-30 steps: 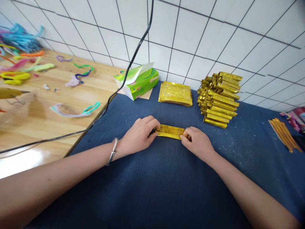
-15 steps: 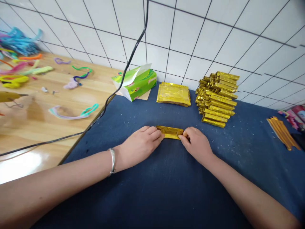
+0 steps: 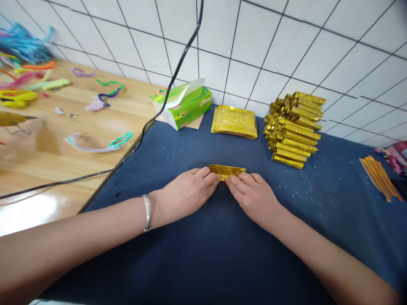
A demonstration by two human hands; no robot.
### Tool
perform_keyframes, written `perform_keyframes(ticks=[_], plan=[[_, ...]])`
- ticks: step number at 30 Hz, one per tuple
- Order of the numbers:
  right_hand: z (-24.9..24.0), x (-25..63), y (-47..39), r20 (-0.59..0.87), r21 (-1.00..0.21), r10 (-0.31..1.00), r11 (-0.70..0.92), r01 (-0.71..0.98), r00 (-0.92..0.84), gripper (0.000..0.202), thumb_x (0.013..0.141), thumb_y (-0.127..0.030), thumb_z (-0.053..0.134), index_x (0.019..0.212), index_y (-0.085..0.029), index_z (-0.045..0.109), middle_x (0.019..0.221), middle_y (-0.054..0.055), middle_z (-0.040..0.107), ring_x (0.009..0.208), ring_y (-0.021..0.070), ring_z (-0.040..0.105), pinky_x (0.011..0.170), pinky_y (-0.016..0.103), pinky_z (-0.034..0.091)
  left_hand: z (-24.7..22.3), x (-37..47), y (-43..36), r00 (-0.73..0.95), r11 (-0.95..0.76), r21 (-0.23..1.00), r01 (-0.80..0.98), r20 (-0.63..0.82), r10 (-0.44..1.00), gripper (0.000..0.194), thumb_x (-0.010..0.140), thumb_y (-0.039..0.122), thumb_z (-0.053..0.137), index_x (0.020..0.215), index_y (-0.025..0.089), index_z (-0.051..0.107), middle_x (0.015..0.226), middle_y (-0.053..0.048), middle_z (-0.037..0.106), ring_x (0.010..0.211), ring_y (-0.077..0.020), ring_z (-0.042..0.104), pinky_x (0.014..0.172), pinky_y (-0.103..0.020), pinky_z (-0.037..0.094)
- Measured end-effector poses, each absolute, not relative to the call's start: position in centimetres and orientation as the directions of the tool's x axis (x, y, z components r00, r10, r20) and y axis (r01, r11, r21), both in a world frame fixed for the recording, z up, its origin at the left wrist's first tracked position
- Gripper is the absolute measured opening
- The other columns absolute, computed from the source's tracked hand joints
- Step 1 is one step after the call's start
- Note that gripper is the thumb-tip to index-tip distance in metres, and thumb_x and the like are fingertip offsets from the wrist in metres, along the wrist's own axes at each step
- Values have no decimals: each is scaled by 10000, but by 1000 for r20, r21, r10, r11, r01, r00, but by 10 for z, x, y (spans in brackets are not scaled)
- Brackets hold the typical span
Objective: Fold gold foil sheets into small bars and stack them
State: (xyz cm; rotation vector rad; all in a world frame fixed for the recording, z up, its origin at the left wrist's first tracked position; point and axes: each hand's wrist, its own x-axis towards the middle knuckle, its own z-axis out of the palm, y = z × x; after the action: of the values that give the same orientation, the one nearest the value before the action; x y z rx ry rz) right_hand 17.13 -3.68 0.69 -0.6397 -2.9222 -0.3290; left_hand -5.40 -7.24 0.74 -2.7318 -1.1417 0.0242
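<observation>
A folded strip of shiny gold paper (image 3: 226, 170) lies on the dark blue cloth (image 3: 203, 254) in front of me, its sides partly raised like a shallow trough. My left hand (image 3: 193, 189), with a silver bangle at the wrist, pinches its left end; the thumb is mostly hidden. My right hand (image 3: 254, 195) has its fingers pressed together along the near edge and right end of the strip. Behind it lies a flat stack of gold paper sheets (image 3: 234, 122). Farther right rises a pile of folded gold paper bars (image 3: 294, 131).
A green tissue box (image 3: 187, 103) stands near the tiled wall. The black cable (image 3: 181, 63) crosses in front of it onto the wooden table (image 3: 95, 169), where bright pipe cleaners (image 3: 98, 146) and a yellow glue gun (image 3: 12, 119) lie. Orange-gold strips (image 3: 380, 178) lie far right.
My right hand has shifted left from the right end, its fingers now flatter along the near edge of the gold paper. My left hand stays at the left end. The view has tilted slightly.
</observation>
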Motion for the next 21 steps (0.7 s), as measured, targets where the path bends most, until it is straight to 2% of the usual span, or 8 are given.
perform_keyframes(ticks=[6, 11, 14, 17, 21], plan=[[10, 183, -42, 183, 196, 423, 869, 454, -888, 331, 915, -105, 380, 1188, -109, 567, 1059, 121, 658, 986, 238, 528, 768, 389, 422, 11, -52, -80, 670, -651, -181, 737, 77, 738, 368, 881, 130, 382, 1227, 98, 501, 988, -111, 602, 856, -205, 537, 735, -330, 457], [12, 181, -49, 174, 184, 444, 862, 472, -879, 316, 896, -95, 382, 1124, -90, 601, 988, 145, 665, 904, 241, 540, 746, 390, 433, 5, -55, -80, 642, -630, -126, 766, 123, 757, 401, 872, 136, 403, 1264, 138, 491, 1110, -118, 604, 1000, -212, 557, 858, -344, 458], [14, 177, -58, 184, 131, 417, 887, 443, -890, 288, 889, -122, 401, 1074, -113, 622, 992, 128, 665, 863, 226, 542, 740, 382, 432, 1, -60, -75, 639, -634, -90, 768, 190, 746, 368, 892, 174, 406, 1241, 139, 518, 1214, -119, 577, 1102, -224, 542, 960, -378, 423], [16, 172, -71, 183, 70, 364, 922, 382, -913, 299, 886, -155, 404, 1103, -122, 607, 1053, 126, 655, 870, 219, 546, 744, 376, 428, 0, -64, -68, 627, -637, -37, 770, 227, 745, 352, 919, 235, 392, 1230, 140, 528, 1273, -115, 551, 1158, -226, 527, 1029, -408, 375], [15, 167, -87, 152, 184, 277, 935, 303, -949, 350, 866, -149, 405, 1164, -52, 561, 1161, 229, 601, 882, 252, 559, 727, 388, 416, 3, -63, -64, 614, -630, 5, 776, 218, 758, 366, 938, 297, 369, 1217, 127, 533, 1263, -126, 561, 1163, -223, 534, 1069, -427, 325]])
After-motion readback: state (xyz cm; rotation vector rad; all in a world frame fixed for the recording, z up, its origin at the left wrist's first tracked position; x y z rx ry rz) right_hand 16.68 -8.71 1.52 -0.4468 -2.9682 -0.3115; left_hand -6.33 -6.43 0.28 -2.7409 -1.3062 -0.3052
